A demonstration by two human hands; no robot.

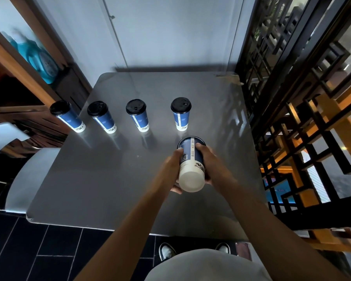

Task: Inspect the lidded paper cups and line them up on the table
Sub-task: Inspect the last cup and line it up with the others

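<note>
A grey table (101,179) holds four lidded cups (137,115) standing upright in a row toward its far side, blue-walled with black lids and a pale band at the foot. Nearer, above the table and just in front of the rightmost of the row, a fifth cup (192,165) is tipped so its white base faces up. The left hand (175,169) and right hand (208,165) both clasp its sides; it looks light and crushable, best held gently round the wall.
</note>
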